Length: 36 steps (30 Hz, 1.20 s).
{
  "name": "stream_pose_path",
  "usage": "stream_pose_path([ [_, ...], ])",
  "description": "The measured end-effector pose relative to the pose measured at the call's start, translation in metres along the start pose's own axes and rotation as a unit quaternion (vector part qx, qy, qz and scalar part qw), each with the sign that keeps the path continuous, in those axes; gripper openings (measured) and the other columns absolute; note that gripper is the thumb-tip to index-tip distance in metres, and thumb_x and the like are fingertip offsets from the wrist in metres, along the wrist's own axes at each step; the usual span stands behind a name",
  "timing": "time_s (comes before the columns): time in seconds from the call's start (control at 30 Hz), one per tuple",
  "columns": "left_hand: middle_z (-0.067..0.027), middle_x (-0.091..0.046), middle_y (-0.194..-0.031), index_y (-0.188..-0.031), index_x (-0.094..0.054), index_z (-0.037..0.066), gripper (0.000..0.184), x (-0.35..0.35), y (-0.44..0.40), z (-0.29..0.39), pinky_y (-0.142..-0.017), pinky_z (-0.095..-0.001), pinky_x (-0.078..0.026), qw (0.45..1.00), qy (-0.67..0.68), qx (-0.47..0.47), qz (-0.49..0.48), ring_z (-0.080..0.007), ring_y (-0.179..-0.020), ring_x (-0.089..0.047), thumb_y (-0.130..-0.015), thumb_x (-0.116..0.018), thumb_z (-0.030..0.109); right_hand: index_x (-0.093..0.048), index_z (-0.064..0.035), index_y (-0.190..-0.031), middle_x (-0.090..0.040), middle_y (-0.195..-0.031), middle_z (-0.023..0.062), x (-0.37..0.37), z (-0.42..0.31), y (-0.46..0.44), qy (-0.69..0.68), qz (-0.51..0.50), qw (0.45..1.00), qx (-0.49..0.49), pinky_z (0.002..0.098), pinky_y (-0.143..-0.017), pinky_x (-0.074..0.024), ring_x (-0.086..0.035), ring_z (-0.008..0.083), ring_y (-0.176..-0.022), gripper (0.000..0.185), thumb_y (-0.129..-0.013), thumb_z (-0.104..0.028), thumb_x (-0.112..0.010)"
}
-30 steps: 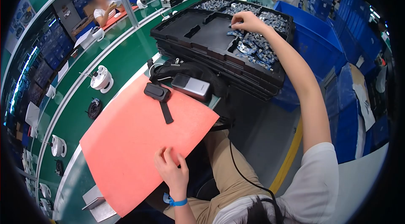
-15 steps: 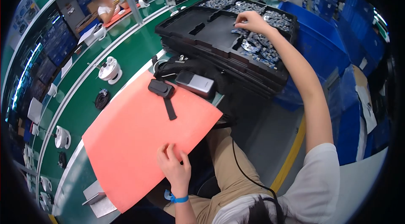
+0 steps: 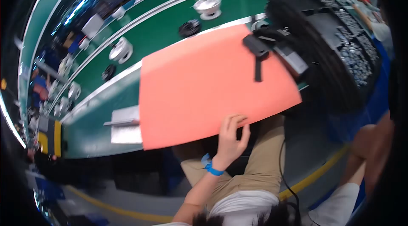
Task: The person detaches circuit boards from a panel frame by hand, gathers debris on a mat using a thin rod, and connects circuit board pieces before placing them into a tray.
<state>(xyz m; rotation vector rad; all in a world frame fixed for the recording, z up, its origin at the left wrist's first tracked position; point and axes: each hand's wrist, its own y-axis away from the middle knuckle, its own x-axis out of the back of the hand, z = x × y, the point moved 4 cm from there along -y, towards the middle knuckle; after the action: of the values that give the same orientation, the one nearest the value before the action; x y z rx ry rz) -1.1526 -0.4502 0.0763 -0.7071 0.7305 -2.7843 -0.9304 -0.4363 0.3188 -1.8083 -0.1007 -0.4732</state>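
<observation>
My left hand (image 3: 231, 140) is at the front edge of the orange-pink mat (image 3: 208, 85), palm side partly showing. Its fingers are slightly curled and apart, holding nothing. A blue band (image 3: 213, 169) circles that wrist. At the right edge, my right arm (image 3: 357, 168) is bent and smeared; its hand cannot be made out. Near the mat's back right corner sit a black device with a strap (image 3: 256, 47) and a grey-black box (image 3: 291, 60). Black stacked trays (image 3: 331, 62) stand to the right, holding many small metallic parts (image 3: 355, 62).
White devices (image 3: 208, 6) (image 3: 121, 50) and dark cable coils (image 3: 189, 28) (image 3: 109, 72) lie on the green table behind the mat. Left of the mat is a metal plate (image 3: 126, 134). A black cable (image 3: 281, 170) runs past my right leg. A co-worker's arm (image 3: 363, 17) shows beyond the trays.
The view has swung left, shifting mat and trays rightward in it. My right hand has left the parts in the tray. My left hand remains beside the mat's front edge, fingers apart.
</observation>
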Motion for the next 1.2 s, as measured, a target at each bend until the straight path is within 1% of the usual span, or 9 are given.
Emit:
stream_pose_path([
  [0.37,-0.0144,-0.061,-0.09,-0.097,-0.059,0.0,0.015,0.013,0.052,0.015,-0.076,-0.0328,-0.049,0.988,0.065,0.111,0.086,-0.0278,-0.085,-0.062,-0.082,-0.059,-0.001,-0.055,-0.0008,-0.106,-0.057,-0.106,0.0092,-0.041,0.037,-0.021,-0.166,-0.075,0.983,0.035,0.0301,-0.083,-0.0439,-0.053,0.0177,-0.095,0.026,-0.083,-0.012,-0.06],
  [0.53,-0.0115,-0.062,-0.088,-0.097,-0.06,0.0,0.015,0.025,0.079,0.005,-0.074,-0.0303,-0.048,0.984,0.046,0.155,0.072,-0.022,-0.083,-0.062,-0.083,-0.058,-0.003,-0.055,-0.0007,-0.106,-0.057,-0.106,0.0093,-0.039,0.042,-0.041,-0.172,-0.12,0.975,0.073,0.0301,-0.084,-0.044,-0.054,0.0178,-0.095,0.026,-0.083,-0.011,-0.06],
  [0.83,-0.0133,-0.06,-0.093,-0.098,-0.058,0.0,0.02,-0.019,0.134,-0.044,-0.08,-0.0326,-0.047,0.976,0.101,0.193,-0.025,-0.0244,-0.09,-0.061,-0.083,-0.045,-0.004,-0.055,-0.0006,-0.107,-0.057,-0.106,0.0097,-0.025,0.028,-0.111,-0.087,-0.179,0.952,0.232,0.0301,-0.084,-0.0442,-0.054,0.0179,-0.095,0.026,-0.084,-0.011,-0.059],
  [0.93,-0.0145,-0.059,-0.093,-0.098,-0.057,-0.001,0.026,-0.007,0.177,-0.023,-0.076,-0.0336,-0.049,0.958,0.092,0.262,-0.075,-0.0262,-0.086,-0.061,-0.08,-0.04,-0.009,-0.055,-0.0006,-0.107,-0.057,-0.106,0.0098,-0.027,0.024,-0.135,-0.112,-0.219,0.947,0.208,0.03,-0.084,-0.0442,-0.054,0.0179,-0.095,0.026,-0.084,-0.011,-0.059],
  [0.97,-0.0156,-0.059,-0.093,-0.097,-0.057,-0.001,0.026,-0.018,0.163,-0.043,-0.078,-0.0356,-0.049,0.983,0.09,0.152,-0.05,-0.0293,-0.088,-0.061,-0.079,-0.041,-0.009,-0.055,-0.0005,-0.107,-0.057,-0.106,0.0098,-0.027,0.023,-0.136,-0.111,-0.22,0.947,0.207,0.03,-0.084,-0.0442,-0.054,0.0179,-0.095,0.026,-0.084,-0.011,-0.059],
  [1.03,-0.0176,-0.058,-0.097,-0.098,-0.056,-0.001,0.028,-0.018,0.192,-0.018,-0.083,-0.0376,-0.048,0.978,0.072,0.188,-0.057,-0.032,-0.092,-0.059,-0.075,-0.043,-0.009,-0.055,-0.0005,-0.107,-0.057,-0.106,0.0099,-0.025,0.065,-0.126,-0.228,-0.187,0.946,0.135,0.03,-0.084,-0.0443,-0.055,0.0179,-0.095,0.026,-0.084,-0.01,-0.059],
  [1.1,-0.0155,-0.059,-0.096,-0.103,-0.059,0.002,0.033,0.012,0.207,-0.029,-0.082,-0.038,-0.048,0.955,0.084,0.253,-0.13,-0.0301,-0.091,-0.058,-0.074,-0.046,-0.007,-0.055,-0.0005,-0.107,-0.057,-0.106,0.01,-0.027,0.073,-0.105,-0.246,-0.093,0.963,0.061,0.03,-0.084,-0.0443,-0.055,0.018,-0.095,0.026,-0.084,-0.01,-0.059],
  [1.17,-0.0129,-0.057,-0.096,-0.108,-0.06,0.005,0.034,0.007,0.213,-0.018,-0.077,-0.0348,-0.047,0.975,-0.009,0.166,-0.147,-0.027,-0.088,-0.057,-0.078,-0.048,-0.004,-0.055,-0.0005,-0.107,-0.058,-0.106,0.01,-0.037,0.079,-0.087,-0.237,-0.01,0.971,0.008,0.03,-0.084,-0.0443,-0.055,0.018,-0.095,0.026,-0.084,-0.01,-0.059],
  [1.2,-0.0124,-0.056,-0.1,-0.113,-0.058,0.006,0.035,-0.022,0.27,-0.058,-0.078,-0.0345,-0.046,0.942,0.098,0.278,-0.158,-0.0264,-0.09,-0.056,-0.08,-0.048,-0.002,-0.055,-0.0004,-0.108,-0.058,-0.106,0.0101,-0.039,0.087,-0.077,-0.219,0.025,0.975,-0.008,0.03,-0.084,-0.0443,-0.055,0.018,-0.095,0.026,-0.084,-0.01,-0.059],
])
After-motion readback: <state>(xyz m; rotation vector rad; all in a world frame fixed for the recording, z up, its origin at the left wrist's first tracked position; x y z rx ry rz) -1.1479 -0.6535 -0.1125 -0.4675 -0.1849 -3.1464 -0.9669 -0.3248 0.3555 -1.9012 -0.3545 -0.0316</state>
